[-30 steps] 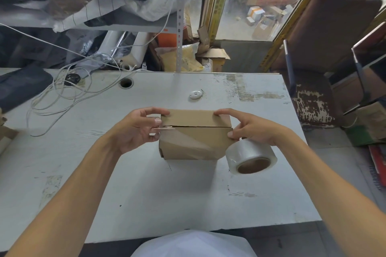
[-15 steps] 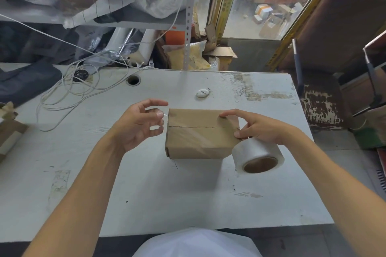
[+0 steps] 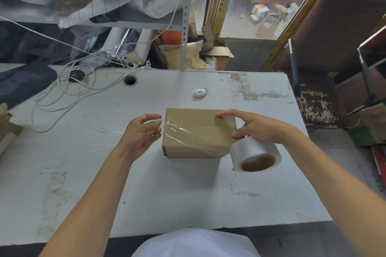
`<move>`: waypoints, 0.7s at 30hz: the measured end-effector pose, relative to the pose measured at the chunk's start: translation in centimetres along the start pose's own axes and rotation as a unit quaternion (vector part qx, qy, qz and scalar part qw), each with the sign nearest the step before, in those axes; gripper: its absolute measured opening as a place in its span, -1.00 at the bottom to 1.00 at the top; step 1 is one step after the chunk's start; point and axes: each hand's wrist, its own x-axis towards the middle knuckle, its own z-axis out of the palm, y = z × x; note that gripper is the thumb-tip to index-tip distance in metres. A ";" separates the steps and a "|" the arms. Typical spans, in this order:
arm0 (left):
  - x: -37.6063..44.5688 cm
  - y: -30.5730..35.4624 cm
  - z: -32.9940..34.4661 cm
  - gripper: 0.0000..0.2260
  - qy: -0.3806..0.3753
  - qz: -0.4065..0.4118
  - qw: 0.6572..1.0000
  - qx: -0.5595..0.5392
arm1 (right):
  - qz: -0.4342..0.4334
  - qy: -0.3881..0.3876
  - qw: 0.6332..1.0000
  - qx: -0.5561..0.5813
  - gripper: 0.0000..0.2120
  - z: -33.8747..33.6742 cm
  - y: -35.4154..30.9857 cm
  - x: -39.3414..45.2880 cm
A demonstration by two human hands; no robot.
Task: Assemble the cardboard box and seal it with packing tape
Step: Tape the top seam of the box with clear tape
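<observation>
Left hand (image 3: pixel 144 133) now off box (image 3: pixel 198 133)

My left hand (image 3: pixel 142 134) has let go of the box's left end: a second ago my thumb and fingers pinched the tape there, now they hang loosely curled just beside it, barely off the cardboard. The cardboard box (image 3: pixel 198 131) has turned a little, so its left edge sits squarer in the middle of the frame. The clear tape (image 3: pixel 183 131) now lies stuck down across the seam and over the left edge.
</observation>
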 end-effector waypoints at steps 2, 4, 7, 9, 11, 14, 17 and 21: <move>0.1 -0.2 0.1 -0.90 0.000 0.000 1.000 -0.006 | 0.001 0.000 1.000 0.002 -0.43 0.0 0.0 0.0; 0.0 -0.3 0.1 -0.90 0.002 0.006 1.000 -0.015 | 0.003 0.001 1.000 -0.004 -0.43 0.1 0.0 0.0; -0.7 0.5 0.1 -0.90 0.012 0.049 0.999 0.010 | 0.008 0.003 1.000 -0.024 -0.42 0.1 -0.2 0.0; -1.6 1.6 0.2 -0.88 -0.011 0.090 0.995 0.029 | 0.012 0.004 0.999 -0.038 -0.42 0.1 -0.3 0.0; -2.3 2.8 0.5 -0.80 -0.047 0.109 0.992 0.033 | 0.017 0.006 0.998 -0.054 -0.41 0.1 -0.3 0.0; -2.2 3.4 0.7 -0.82 -0.054 0.111 0.992 0.033 | 0.020 0.010 0.998 -0.065 -0.41 0.2 -0.2 0.1; -1.1 2.3 0.3 -0.89 0.005 0.086 0.995 0.055 | 0.017 0.014 0.997 -0.075 -0.39 0.2 -0.1 0.2; 0.4 0.2 0.0 -0.89 0.033 0.040 0.999 0.012 | 0.015 0.013 0.997 -0.072 -0.39 0.3 -0.1 0.2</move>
